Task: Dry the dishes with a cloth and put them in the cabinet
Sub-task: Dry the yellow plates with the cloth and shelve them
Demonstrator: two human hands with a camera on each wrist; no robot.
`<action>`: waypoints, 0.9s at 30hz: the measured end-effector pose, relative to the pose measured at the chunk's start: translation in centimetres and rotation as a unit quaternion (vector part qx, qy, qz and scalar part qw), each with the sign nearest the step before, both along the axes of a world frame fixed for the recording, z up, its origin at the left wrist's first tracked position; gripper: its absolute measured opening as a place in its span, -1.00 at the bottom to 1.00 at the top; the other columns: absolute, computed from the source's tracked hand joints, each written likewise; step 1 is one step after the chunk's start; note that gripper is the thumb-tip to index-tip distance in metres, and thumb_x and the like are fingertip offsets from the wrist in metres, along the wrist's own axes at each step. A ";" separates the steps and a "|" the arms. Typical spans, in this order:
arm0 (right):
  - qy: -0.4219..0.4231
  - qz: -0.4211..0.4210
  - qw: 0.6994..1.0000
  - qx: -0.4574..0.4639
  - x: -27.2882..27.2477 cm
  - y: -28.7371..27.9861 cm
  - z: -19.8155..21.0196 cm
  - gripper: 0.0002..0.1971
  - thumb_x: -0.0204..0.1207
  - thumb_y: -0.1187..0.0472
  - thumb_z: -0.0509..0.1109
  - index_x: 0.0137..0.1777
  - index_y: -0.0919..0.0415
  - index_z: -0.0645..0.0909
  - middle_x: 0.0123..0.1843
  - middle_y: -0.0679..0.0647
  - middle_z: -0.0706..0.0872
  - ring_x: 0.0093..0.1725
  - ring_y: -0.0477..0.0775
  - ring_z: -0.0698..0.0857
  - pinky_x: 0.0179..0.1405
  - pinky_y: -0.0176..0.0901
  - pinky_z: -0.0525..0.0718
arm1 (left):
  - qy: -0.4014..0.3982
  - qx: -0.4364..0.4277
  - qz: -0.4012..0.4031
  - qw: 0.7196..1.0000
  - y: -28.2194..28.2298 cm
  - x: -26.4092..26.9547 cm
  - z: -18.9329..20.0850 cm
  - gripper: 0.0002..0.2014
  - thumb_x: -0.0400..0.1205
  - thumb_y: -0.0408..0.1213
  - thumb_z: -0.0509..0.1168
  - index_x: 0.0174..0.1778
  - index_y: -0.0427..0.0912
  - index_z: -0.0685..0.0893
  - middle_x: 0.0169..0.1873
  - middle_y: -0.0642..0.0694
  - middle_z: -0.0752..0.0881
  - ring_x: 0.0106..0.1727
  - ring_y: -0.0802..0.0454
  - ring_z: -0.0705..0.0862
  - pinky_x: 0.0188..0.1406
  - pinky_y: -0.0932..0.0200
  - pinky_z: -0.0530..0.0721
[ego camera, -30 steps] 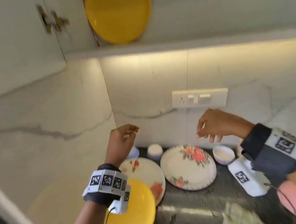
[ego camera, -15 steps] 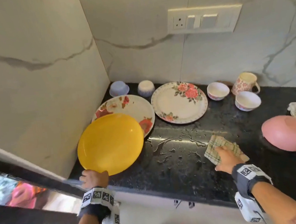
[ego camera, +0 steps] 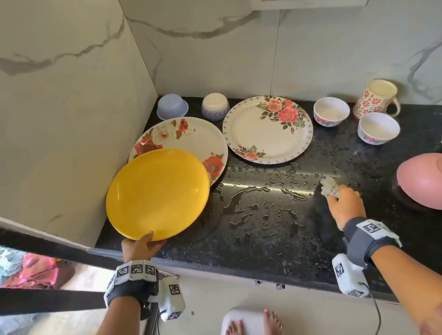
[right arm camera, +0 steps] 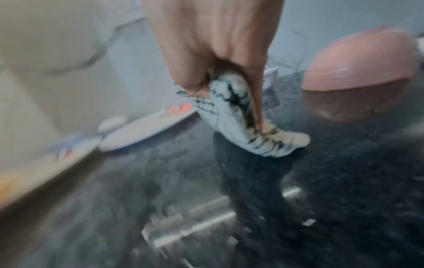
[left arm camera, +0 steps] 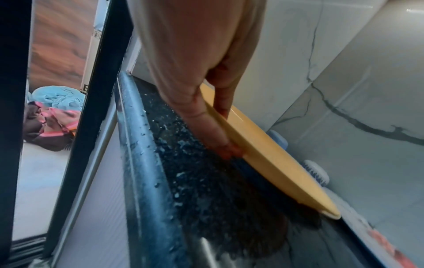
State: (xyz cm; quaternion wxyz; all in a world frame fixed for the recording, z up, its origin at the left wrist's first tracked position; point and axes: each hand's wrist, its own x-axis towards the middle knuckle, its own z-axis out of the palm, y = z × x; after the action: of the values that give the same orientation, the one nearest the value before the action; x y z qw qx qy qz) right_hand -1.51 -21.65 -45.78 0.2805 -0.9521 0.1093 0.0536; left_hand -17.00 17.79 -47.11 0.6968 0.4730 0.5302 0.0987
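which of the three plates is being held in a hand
The plain yellow plate, gripped at its near rim by the left hand. The two floral plates lie untouched behind it.

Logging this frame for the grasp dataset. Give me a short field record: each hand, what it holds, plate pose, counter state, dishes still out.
left hand: grips the near rim of the yellow plate, thumb on top
yellow plate pose: tilted, far edge overlapping a floral plate
right hand: pinches the checked cloth, bunched, touching the countertop
countertop state: black, water puddles and drops
dishes still out: second floral plate, four small bowls, mug, pink bowl upside down
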 end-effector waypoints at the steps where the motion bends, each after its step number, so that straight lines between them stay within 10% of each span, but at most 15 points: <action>1: 0.001 -0.069 0.992 0.105 0.5 -0.5 0.3 -0.82 0.57 0.39 0.24 -0.04 0.56 0.59 -0.04 0.46 0.66 -0.02 0.37 0.65 -0.07 0.07 0.57 | -0.021 -0.009 0.010 1.000 -0.1 0.2 0.4 -0.71 0.60 -0.66 0.14 0.24 -0.44 0.42 0.27 -0.50 0.51 -0.13 -0.36 0.63 -0.38 -0.04 0.77; 4: 0.057 -0.228 0.849 0.473 1.3 -1.7 0.9 -0.81 0.52 0.40 0.19 -0.01 0.42 0.63 -0.04 0.30 0.71 -0.25 0.17 0.75 -0.32 -0.08 0.72 | -0.070 -0.024 -0.015 0.997 -0.4 0.7 1.4 -0.51 0.57 -0.73 0.08 0.44 -0.46 0.27 0.38 -0.56 0.40 0.07 -0.62 0.55 -0.69 0.17 0.67; 7: 0.087 -0.197 0.727 0.652 1.4 -1.2 3.5 -0.80 0.54 0.31 0.20 0.07 0.20 0.62 -0.13 0.10 0.81 -0.18 0.05 0.80 -0.26 -0.03 0.80 | -0.127 -0.018 -0.086 0.988 -1.5 0.9 2.9 -0.29 0.48 -0.75 0.12 0.50 -0.15 0.17 0.40 -0.45 0.39 0.06 -0.58 0.60 -0.63 0.07 0.72; 11: 0.087 -0.067 0.802 0.588 2.6 1.4 7.7 -0.58 0.23 0.47 0.48 0.12 0.27 0.60 0.00 0.15 0.76 0.07 0.19 0.73 -0.16 0.04 0.78 | -0.184 -0.022 -0.191 0.964 -4.9 1.6 5.9 -0.05 0.31 -0.68 0.23 0.52 0.12 0.06 0.23 -0.29 0.51 -0.35 -0.17 0.77 -0.53 -0.05 0.75; 18: -0.112 0.058 0.954 0.271 5.0 7.8 12.7 -0.76 0.57 0.40 0.23 0.21 0.37 0.57 0.16 0.27 0.67 0.21 0.21 0.62 0.18 -0.08 0.52 | -0.220 -0.074 -0.305 0.924 -11.6 4.2 9.7 0.00 0.19 -0.58 0.22 0.57 0.10 0.12 0.36 -0.29 0.52 -0.19 -0.24 0.77 -0.51 -0.14 0.74; 24: -0.150 0.115 0.940 0.284 4.6 11.0 12.7 -0.61 0.63 0.30 0.24 0.46 0.26 0.45 0.41 0.18 0.57 0.42 0.13 0.50 0.35 -0.27 0.40 | -0.241 -0.086 -0.352 0.901 -15.3 5.4 12.0 0.01 0.28 -0.70 0.17 0.58 0.15 0.06 0.19 -0.12 0.61 -0.29 -0.14 0.79 -0.62 -0.03 0.71; 27: -0.138 0.173 0.931 0.291 3.8 12.1 13.6 -0.62 0.63 0.27 0.26 0.44 0.27 0.46 0.39 0.19 0.57 0.37 0.13 0.51 0.05 -0.47 0.32 | -0.236 -0.069 -0.381 0.891 -15.6 5.5 12.8 -0.05 0.44 -0.82 0.02 0.47 0.34 0.11 0.13 -0.07 0.62 -0.26 -0.16 0.76 -0.62 0.00 0.72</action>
State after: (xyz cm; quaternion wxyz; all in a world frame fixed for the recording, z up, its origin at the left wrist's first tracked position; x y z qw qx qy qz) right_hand 2.29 -9.59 -32.20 0.5443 -0.8307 -0.1171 -0.0007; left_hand -11.47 2.15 -34.29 0.8163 0.5523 0.1345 -0.1023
